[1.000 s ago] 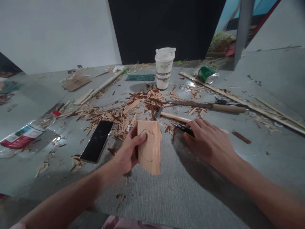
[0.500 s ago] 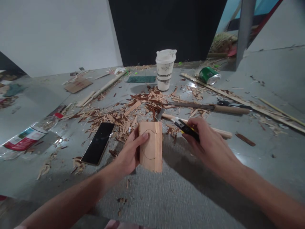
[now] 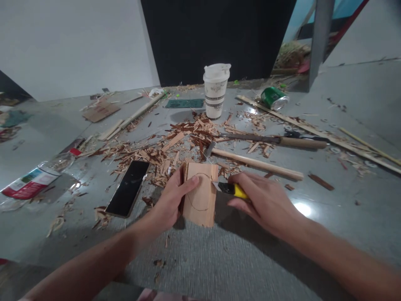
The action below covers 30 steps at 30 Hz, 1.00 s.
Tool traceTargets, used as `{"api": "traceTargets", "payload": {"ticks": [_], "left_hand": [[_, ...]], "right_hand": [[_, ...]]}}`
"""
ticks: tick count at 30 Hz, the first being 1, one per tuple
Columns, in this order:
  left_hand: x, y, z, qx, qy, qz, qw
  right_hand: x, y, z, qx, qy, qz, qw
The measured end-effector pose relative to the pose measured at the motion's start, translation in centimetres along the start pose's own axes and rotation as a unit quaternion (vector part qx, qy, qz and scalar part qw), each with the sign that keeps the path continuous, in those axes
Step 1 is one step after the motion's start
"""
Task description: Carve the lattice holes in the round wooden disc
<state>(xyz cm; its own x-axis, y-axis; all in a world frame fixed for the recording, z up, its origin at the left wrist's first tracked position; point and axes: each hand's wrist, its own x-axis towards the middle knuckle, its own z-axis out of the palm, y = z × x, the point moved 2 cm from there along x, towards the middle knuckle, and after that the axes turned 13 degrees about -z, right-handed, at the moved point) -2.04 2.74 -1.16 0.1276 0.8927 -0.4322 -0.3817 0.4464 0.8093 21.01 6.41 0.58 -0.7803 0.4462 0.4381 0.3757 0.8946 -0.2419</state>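
Observation:
My left hand (image 3: 171, 200) grips a pale wooden block (image 3: 202, 196) from its left side, thumb across the front face, where a pencilled curve is drawn. The block stands on end on the grey floor. My right hand (image 3: 265, 200) is closed on a yellow and black utility knife (image 3: 230, 189), whose tip touches the block's upper right edge. A heap of reddish wood shavings (image 3: 175, 144) lies just behind the block.
A black phone (image 3: 128, 188) lies left of the block. Behind are a wooden-handled tool (image 3: 257, 164), a long knife with a wooden handle (image 3: 282, 141), a paper cup (image 3: 215, 90), a green can (image 3: 274, 98), long wood strips (image 3: 316, 133) and a plastic bottle (image 3: 31, 182).
My right hand picked the utility knife up off the floor and brought it left to the block's upper right edge. My left hand kept its hold on the block.

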Motion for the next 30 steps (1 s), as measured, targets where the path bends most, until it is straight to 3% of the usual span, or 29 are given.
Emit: {"api": "traceTargets", "payload": {"ticks": [6, 12, 18, 21, 23, 25, 27, 30], "left_hand": [[0.0, 0.0, 0.2, 0.016, -0.018, 0.019, 1.0], [-0.3, -0.1, 0.3, -0.002, -0.044, -0.03, 0.999], [-0.4, 0.2, 0.1, -0.008, -0.057, -0.039, 0.998], [-1.1, -0.1, 0.3, 0.003, -0.084, -0.074, 0.994], [-1.9, -0.5, 0.7, 0.032, -0.153, -0.108, 0.982], [-2.5, -0.8, 1.2, 0.049, -0.203, -0.122, 0.97], [-2.4, -0.9, 1.2, 0.026, -0.164, -0.098, 0.981], [-1.4, -0.5, 0.6, 0.004, -0.061, -0.048, 0.997]], "right_hand": [[0.5, -1.0, -0.4, -0.037, 0.004, -0.023, 0.999], [0.0, -1.4, -1.1, -0.07, 0.037, -0.05, 0.996], [-0.1, -2.2, -1.4, -0.119, 0.045, -0.052, 0.991], [0.1, -0.7, -2.3, -0.122, 0.081, 0.015, 0.989], [0.0, 1.7, -3.3, -0.124, 0.133, 0.128, 0.975], [-0.1, 3.9, -4.1, -0.13, 0.159, 0.171, 0.964], [-0.3, 5.3, -4.4, -0.114, 0.198, 0.198, 0.953], [-0.2, 4.9, -3.4, -0.077, 0.181, 0.176, 0.964]]}}
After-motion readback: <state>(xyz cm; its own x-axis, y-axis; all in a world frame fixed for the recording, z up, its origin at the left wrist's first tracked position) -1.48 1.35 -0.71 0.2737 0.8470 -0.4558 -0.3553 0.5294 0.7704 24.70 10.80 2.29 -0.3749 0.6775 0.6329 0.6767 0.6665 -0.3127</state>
